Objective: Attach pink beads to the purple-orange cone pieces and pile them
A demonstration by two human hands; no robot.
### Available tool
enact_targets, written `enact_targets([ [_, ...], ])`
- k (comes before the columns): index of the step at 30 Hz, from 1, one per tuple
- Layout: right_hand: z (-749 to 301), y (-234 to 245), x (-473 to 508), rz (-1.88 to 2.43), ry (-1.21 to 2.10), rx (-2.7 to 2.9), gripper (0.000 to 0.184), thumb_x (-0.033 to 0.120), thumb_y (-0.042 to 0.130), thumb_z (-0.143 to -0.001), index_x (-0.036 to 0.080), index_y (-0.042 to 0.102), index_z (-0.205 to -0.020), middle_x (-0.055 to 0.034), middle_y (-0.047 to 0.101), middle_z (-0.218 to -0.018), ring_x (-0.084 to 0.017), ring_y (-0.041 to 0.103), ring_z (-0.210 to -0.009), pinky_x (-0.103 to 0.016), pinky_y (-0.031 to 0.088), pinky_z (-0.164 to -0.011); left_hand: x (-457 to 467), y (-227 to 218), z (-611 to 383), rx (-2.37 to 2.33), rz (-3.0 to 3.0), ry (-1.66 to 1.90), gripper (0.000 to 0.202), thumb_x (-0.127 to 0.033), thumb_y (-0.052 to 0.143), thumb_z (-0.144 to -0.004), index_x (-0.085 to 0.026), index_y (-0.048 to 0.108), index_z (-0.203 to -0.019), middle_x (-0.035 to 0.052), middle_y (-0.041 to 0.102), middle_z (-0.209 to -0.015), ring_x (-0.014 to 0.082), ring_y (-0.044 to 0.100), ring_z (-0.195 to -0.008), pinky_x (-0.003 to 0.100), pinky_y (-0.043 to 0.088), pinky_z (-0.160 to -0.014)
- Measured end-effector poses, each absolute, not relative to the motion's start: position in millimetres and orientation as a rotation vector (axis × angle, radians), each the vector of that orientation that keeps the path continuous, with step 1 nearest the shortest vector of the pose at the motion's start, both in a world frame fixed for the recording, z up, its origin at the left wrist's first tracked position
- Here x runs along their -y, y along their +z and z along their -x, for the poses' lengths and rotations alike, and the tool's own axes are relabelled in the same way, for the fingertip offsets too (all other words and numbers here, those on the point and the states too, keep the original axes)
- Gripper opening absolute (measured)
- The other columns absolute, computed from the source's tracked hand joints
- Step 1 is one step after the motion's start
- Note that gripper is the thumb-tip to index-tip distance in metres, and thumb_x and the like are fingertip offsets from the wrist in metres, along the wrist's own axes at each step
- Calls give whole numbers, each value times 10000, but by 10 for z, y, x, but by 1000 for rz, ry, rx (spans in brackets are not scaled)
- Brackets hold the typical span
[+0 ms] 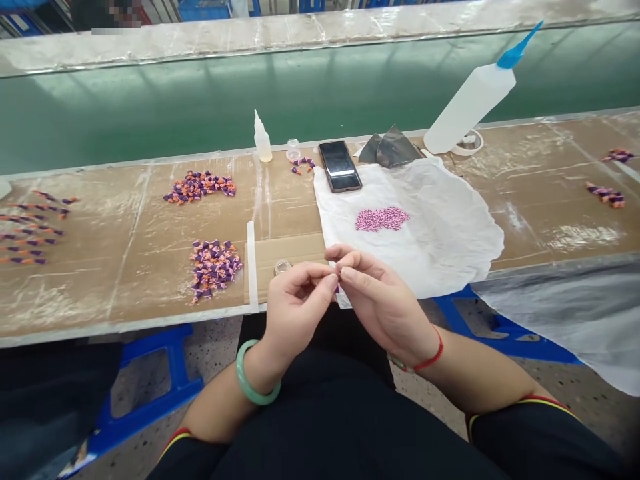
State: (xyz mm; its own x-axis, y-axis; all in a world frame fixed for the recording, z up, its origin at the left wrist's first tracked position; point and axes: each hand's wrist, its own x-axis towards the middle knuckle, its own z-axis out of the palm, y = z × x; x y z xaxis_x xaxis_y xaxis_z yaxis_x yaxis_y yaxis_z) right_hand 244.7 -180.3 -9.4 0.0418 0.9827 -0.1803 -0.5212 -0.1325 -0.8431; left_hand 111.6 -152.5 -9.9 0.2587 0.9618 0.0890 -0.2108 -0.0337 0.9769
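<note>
My left hand (297,303) and my right hand (383,303) meet above the front edge of the table, fingertips pinched together. Between them is a tiny purple piece (337,289), mostly hidden by the fingers, so its kind is unclear. Just left of the fingers stands a small clear round container (283,267). A heap of small pink patterned pieces (383,219) lies on a white cloth (445,227) beyond my right hand. To the left are two piles of small purple-and-orange pieces, a nearer pile (215,269) and a farther pile (200,187).
A small dropper bottle (263,141), a phone (340,165), dark sheets (395,148), a tape roll (469,143) and a tilted large white bottle (470,107) line the back. Rows of purple-orange pieces (33,227) lie far left. A white strip (251,267) marks the cardboard.
</note>
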Motion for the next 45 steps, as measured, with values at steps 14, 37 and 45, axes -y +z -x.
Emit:
enact_targets([
  [14,-2508,-116,1813,1006,1294,1008,75,282,631,-868,209,633,-850,-17,621,-853,-150,609,-782,-294,539,-719,1495,-77,-1057,-825,-1176,961,138,-243,673,-798,-172,643,-683,-21,599,-562,87,505,-481,204,426,-488],
  [37,-2838,217,1665,821,139,2250,179,66,505,-898,243,530,-884,-13,643,-750,-162,538,-663,-299,505,-614,1421,98,-886,-755,-1097,615,339,-448,817,-733,-155,658,-673,6,591,-585,71,463,-472,179,348,-427],
  [45,-2924,330,1595,603,-267,2460,251,127,468,-983,274,602,-830,-17,681,-745,-174,585,-689,-336,485,-577,1415,146,-902,-764,-1093,585,365,-467,820,-725,-158,639,-659,-12,547,-544,68,437,-464,180,328,-430],
])
